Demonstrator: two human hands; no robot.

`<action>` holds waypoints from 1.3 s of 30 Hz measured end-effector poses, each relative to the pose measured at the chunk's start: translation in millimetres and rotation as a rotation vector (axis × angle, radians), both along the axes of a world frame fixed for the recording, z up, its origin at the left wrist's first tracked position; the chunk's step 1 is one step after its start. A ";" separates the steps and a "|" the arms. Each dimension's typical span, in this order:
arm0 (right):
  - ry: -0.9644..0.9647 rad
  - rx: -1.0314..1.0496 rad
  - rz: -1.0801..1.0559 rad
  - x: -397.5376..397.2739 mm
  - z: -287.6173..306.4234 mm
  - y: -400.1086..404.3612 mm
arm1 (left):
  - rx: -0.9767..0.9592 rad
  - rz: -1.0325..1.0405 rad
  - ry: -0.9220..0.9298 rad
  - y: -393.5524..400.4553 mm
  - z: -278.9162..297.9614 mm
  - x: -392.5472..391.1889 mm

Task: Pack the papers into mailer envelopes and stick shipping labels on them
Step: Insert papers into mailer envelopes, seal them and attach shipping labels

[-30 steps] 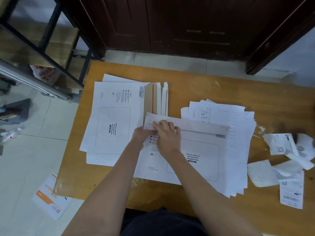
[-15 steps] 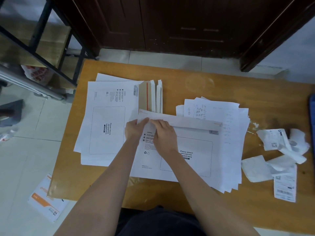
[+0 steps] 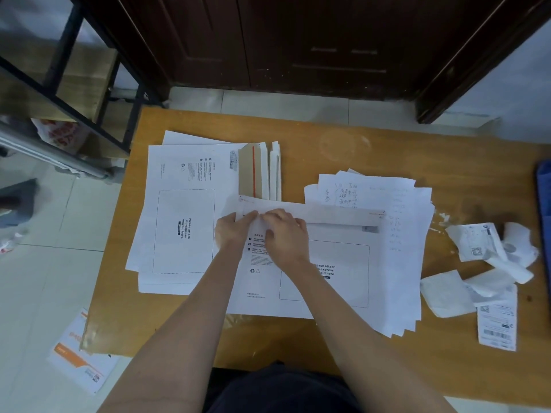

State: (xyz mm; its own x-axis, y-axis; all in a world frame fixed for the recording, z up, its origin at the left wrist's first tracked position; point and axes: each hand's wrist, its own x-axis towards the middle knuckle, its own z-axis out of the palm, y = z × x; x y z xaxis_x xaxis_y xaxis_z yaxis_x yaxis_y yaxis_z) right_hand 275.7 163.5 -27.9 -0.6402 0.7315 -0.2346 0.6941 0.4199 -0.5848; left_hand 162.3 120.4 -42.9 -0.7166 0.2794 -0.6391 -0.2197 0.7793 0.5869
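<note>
A: Grip state?
B: Both hands at frame centre on the mailer envelope (image 3: 325,272). Left hand (image 3: 231,231) and right hand (image 3: 283,236) press the folded flap (image 3: 316,214) at its left end; pinching or flat, can't tell.
A: How to seal well?
B: I'd run fingers rightward along the crease, keeping edges square.
A: Materials?
B: Stiff white card mailer, flat rectangle. Thin handwritten papers (image 3: 396,204) underneath, right. Crumpled shipping labels (image 3: 489,263) far right on wooden table (image 3: 357,144).

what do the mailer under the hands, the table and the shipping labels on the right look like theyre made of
Mailer: stiff matte white card, it seems; one in the stack behind shows a brown board inside.
Table: wood or wood-look board, orange-brown, with a slight sheen.
Shipping labels: thin white paper, probably thermal stickers; several lie curled and crumpled.
</note>
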 end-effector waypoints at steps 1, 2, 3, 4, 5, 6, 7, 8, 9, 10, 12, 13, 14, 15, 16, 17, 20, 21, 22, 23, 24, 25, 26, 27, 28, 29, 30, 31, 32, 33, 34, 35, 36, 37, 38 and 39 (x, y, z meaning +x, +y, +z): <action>0.026 -0.013 -0.123 -0.1 4.4 5.9 | 0.011 0.013 -0.014 -0.3 -0.1 -0.7; 0.059 0.002 -0.281 2.4 7.3 12.8 | 0.028 0.023 -0.023 -0.9 -0.6 -2.1; 0.075 0.037 -0.447 8.0 9.8 20.4 | 0.046 0.026 -0.028 -2.0 1.0 -3.1; 0.067 0.072 -0.602 16.7 11.0 28.5 | 0.066 0.028 -0.038 -2.5 2.8 -4.0; 0.049 0.080 -0.746 28.1 11.3 37.0 | 0.090 0.031 -0.043 -3.4 4.4 -4.8; 0.026 0.050 -0.886 41.3 10.8 46.4 | 0.114 0.033 -0.047 -4.1 5.7 -5.2; -0.004 -0.007 -1.024 55.1 10.5 57.0 | 0.126 0.029 -0.045 -4.5 7.2 -5.4; -0.035 -0.076 -1.148 69.3 9.0 67.6 | 0.132 0.024 -0.036 -5.0 7.8 -5.3; -0.060 -0.138 -1.245 83.3 8.2 77.1 | 0.135 0.014 -0.020 -4.8 7.8 -4.5; -0.085 -0.195 -1.307 96.7 7.7 84.4 | 0.124 -0.008 0.008 -3.9 8.5 -3.0; -0.114 -0.285 -1.341 116.6 2.9 91.6 | 0.037 -0.103 0.163 -1.1 12.3 4.2; -0.110 -0.322 -1.332 122.5 -0.3 92.3 | -0.044 -0.157 0.291 0.7 16.3 9.7; -0.087 -0.345 -1.317 126.0 -3.3 91.4 | -0.118 -0.207 0.450 2.4 19.1 15.4; -0.056 -0.353 -1.304 127.8 -6.0 89.6 | -0.155 -0.271 0.611 3.9 20.0 21.9; -0.025 -0.350 -1.291 129.1 -8.3 87.9 | -0.147 -0.359 0.760 6.2 22.0 29.7; -0.001 -0.346 -1.281 129.6 -9.0 86.7 | -0.103 -0.469 0.874 9.7 22.5 38.5; 0.041 -0.356 -1.260 132.0 -9.6 86.4 | 0.103 -0.873 0.927 25.4 21.2 72.0; 0.049 -0.365 -1.252 133.0 -10.3 86.7 | 0.153 -1.022 0.862 31.6 21.1 84.0; 0.051 -0.373 -1.245 134.1 -10.3 87.1 | 0.166 -1.170 0.776 37.6 21.6 96.2; 0.047 -0.381 -1.239 134.9 -8.9 87.5 | 0.144 -1.305 0.682 43.2 20.4 107.5; 0.040 -0.389 -1.234 135.8 -7.2 88.0 | 0.105 -1.409 0.608 47.7 19.2 118.1; 0.039 -0.394 -1.228 136.7 -5.1 88.7 | 0.063 -1.481 0.574 51.1 17.5 127.3; 0.039 -0.397 -1.218 138.2 -3.5 89.4 | 0.028 -1.530 0.570 53.1 15.7 134.9; 0.039 -0.403 -1.203 139.4 -2.2 89.7 | 0.002 -1.560 0.579 54.0 13.8 141.1; 0.038 -0.411 -1.188 140.9 -1.2 89.8 | -0.023 -1.575 0.593 54.6 12.4 145.6; 0.038 -0.420 -1.174 142.4 -1.1 89.3 | -0.049 -1.580 0.613 55.1 10.5 148.6; 0.034 -0.422 -1.162 144.0 -2.3 89.0 | -0.075 -1.581 0.639 55.3 8.5 150.5; 0.022 -0.421 -1.152 145.2 -3.3 88.5 | -0.096 -1.581 0.665 55.7 6.7 151.4; 0.011 -0.418 -1.143 146.4 -4.3 88.6 | -0.110 -1.581 0.686 55.7 5.9 152.1; -0.001 -0.416 -1.137 146.8 -4.8 89.2 | -0.118 -1.581 0.699 56.0 5.2 152.2; -0.015 -0.417 -1.131 147.1 -5.3 90.0 | -0.122 -1.582 0.706 55.8 5.1 152.8; -0.034 -0.419 -1.122 147.2 -5.9 90.9 | -0.125 -1.583 0.712 55.4 4.7 153.1; -0.053 -0.420 -1.109 147.1 -7.2 91.5 | -0.131 -1.584 0.718 54.8 4.7 153.6; -0.071 -0.417 -1.095 146.7 -9.1 91.6 | -0.138 -1.586 0.721 54.3 4.3 153.9; -0.089 -0.406 -1.080 146.0 -9.7 90.9 | -0.144 -1.589 0.719 54.5 4.4 154.1; -0.108 -0.387 -1.065 145.2 -10.0 89.3 | -0.145 -1.591 0.712 55.0 3.9 154.0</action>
State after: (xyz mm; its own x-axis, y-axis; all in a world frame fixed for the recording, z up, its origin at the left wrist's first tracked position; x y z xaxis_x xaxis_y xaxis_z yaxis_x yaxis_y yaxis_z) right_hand 420.9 252.9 -37.9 0.3006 0.7576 -0.5793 0.6443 -0.6092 -0.4623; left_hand 316.3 175.4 -39.1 0.0475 0.9014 -0.4304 0.9911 0.0113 0.1329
